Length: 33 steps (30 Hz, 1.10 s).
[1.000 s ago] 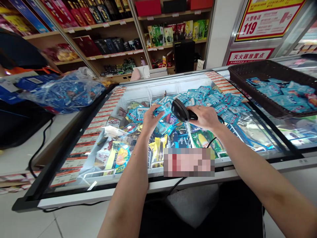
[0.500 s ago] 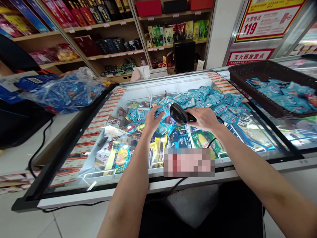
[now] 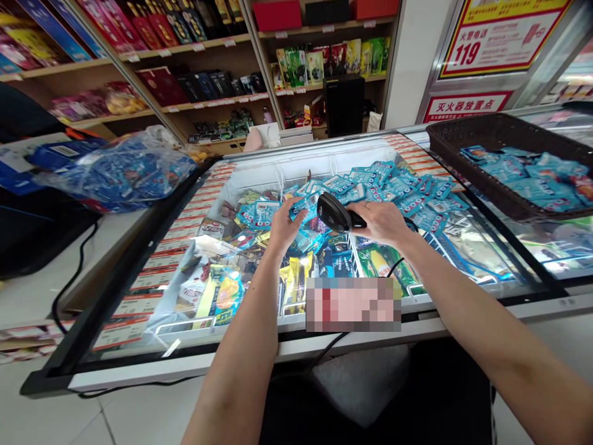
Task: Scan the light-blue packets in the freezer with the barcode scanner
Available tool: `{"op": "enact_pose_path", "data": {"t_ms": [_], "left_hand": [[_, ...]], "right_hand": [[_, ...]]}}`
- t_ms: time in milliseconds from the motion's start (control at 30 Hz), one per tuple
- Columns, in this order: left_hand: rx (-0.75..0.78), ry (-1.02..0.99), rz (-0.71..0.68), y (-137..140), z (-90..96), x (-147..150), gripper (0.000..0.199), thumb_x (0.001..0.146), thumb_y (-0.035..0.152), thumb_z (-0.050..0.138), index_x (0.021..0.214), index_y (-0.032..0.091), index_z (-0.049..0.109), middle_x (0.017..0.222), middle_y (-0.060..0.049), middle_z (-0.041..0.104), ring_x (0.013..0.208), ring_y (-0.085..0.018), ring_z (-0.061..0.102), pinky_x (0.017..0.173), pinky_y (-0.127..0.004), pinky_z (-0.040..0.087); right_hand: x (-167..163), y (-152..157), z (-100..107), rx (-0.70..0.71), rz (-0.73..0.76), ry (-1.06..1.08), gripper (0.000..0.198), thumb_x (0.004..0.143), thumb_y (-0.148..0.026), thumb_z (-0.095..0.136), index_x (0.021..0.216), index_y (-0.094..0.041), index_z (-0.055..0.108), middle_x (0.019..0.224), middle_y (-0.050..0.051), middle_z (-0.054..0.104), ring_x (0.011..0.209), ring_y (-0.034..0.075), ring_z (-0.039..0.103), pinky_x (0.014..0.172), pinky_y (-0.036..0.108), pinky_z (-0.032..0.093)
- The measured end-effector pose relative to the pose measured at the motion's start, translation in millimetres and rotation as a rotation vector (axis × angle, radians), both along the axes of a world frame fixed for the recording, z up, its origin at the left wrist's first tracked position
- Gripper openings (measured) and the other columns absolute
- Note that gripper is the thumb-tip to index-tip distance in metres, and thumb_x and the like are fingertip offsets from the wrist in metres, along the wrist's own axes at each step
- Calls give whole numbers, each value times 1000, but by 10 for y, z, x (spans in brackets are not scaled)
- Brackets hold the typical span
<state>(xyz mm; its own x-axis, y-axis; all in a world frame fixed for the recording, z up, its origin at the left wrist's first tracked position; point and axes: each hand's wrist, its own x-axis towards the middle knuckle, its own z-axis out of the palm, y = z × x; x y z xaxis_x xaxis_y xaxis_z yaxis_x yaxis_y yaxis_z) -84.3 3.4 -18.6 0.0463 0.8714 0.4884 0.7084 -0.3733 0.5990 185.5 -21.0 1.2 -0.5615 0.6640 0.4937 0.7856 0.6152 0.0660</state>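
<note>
My right hand [image 3: 382,221] is wrapped round the handle of a black barcode scanner [image 3: 333,213], whose head points left and down. A blue snack packet [image 3: 306,207] is held by my left hand [image 3: 286,224] between thumb and fingers, just left of the scanner's head. Many similar blue packets [image 3: 398,185] lie piled on the glass top of a chest freezer, behind and to the right of my hands. A smaller group of blue packets [image 3: 262,213] lies to the left of my left hand. The scanner's head hides part of the held packet.
The freezer's glass top [image 3: 152,309] shows ice creams in wire baskets below. At right stands a brown woven basket [image 3: 495,185] with more blue packets. A plastic bag of blue packets [image 3: 139,170] lies at left. The scanner's black cable [image 3: 396,266] runs down past my right wrist.
</note>
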Motion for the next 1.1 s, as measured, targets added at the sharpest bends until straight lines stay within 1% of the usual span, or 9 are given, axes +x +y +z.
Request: {"op": "enact_pose_path", "data": {"t_ms": [67,133,267,333,433,567,867,1000,1100], "left_hand": [[52,15,61,-8,25,-34,35,81,35,53,114,24,56,102,-2,65,67,-11,53,63,-25,42],[105,49,192,-28,53,-75,36,80,31,52,115,24,55,105,-3,64,81,-16,57,76,-29,44],[79,220,574,-113,93,-124,39,79,33,53,117,25,56,109,-7,61,105,-28,52,94,-45,35],[78,301,660,-165,102,-119,42,79,34,53,120,26,55,118,-10,56,112,-32,47,97,-49,30],[84,400,575,-211,98,-94,38,82,32,50,119,29,57,129,-8,49,119,-30,41,102,-48,24],[26,472,400,-185,56,-82,29,86,39,46,107,31,63,124,-5,54,120,-29,40,105,-49,17],[21,465,537,-112,-50,-232,28,85,29,46,108,27,61,120,-9,55,115,-30,44,104,-57,17],[24,434,511,-132,-28,-206,28,84,24,46,107,27,61,126,-9,51,120,-29,41,108,-58,8],[65,429,473,-162,33,-103,26,85,28,46,105,27,62,130,-8,49,122,-29,39,108,-55,10]], "right_hand": [[11,9,-10,7,-18,16,43,83,-51,51,113,-21,58,89,5,68,77,18,60,59,27,30],[28,21,-21,13,-49,29,43,83,-51,51,113,-21,58,88,6,68,77,18,60,60,27,30],[51,39,-38,-6,-104,38,43,84,-51,49,115,-21,57,89,6,68,77,19,60,59,28,29],[53,41,-44,-19,-111,42,43,84,-51,48,115,-21,57,89,6,67,78,20,60,59,28,29],[51,44,-56,-25,-114,51,42,84,-51,49,113,-21,58,90,6,68,80,20,60,60,28,30],[52,50,-70,-19,-155,67,41,83,-50,51,112,-22,58,90,5,68,81,21,60,61,28,31],[61,45,-50,-30,-236,71,37,82,-45,53,111,-23,59,90,5,68,82,21,61,60,28,30],[53,36,-41,-37,-266,75,36,83,-46,50,109,-22,59,90,6,68,82,22,61,60,28,30],[46,31,-38,-35,-287,78,37,84,-47,49,109,-22,59,90,7,68,82,22,61,61,28,30]]}}
